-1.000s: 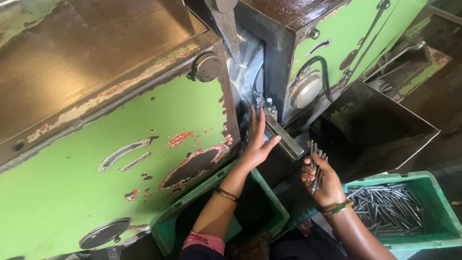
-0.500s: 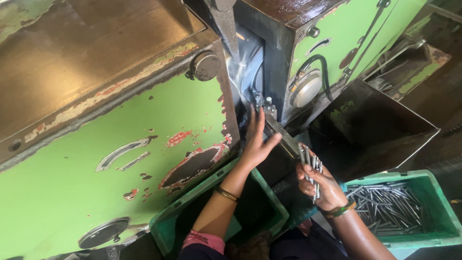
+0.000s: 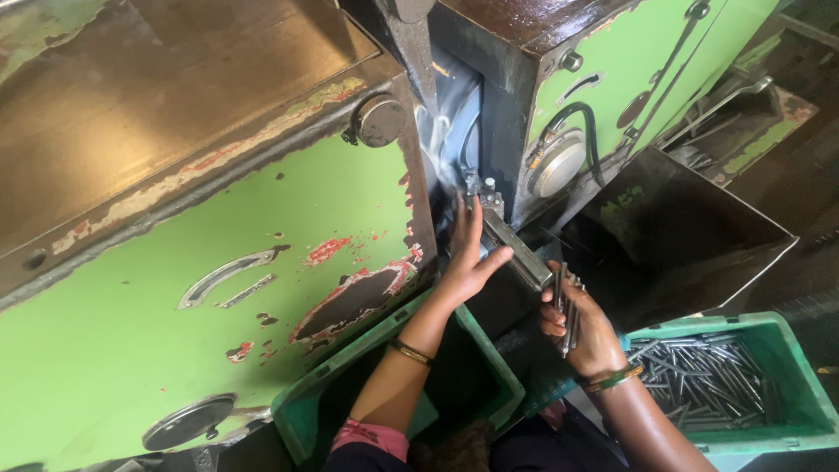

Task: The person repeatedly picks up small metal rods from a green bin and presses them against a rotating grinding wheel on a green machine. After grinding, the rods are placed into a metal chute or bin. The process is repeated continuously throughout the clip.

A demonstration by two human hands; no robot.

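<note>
The head view is looking down at a large green-painted metal machine with chipped paint [image 3: 218,288], where a person is feeding slender grey metal rods [image 3: 566,306] toward a narrow angled steel guide rail [image 3: 516,249] that is running up into the dark gap between the two machine housings. The left hand [image 3: 468,262] is resting flat against the rail's left side, fingers [image 3: 463,223] stretched out and apart, thumb hooked over the rail, gripping nothing. The right hand [image 3: 587,336] is sitting just right of the rail's near end, its fingers [image 3: 552,323] closed around a small bundle of the rods, which are standing nearly upright. More rods of the same kind are lying heaped in the green plastic crate [image 3: 786,411] at the near right, and a second green plastic crate [image 3: 323,411] is sitting below the left forearm. The step in hand looks like loading: one rod is being brought to the rail while the left hand is steadying the feed point. The next move probably calls for sliding a single rod out of the bundle and lining it up along the rail. Compared with half a second ago, the right hand is sitting slightly lower with the bundle more upright, while the left hand is staying on the rail.
</note>
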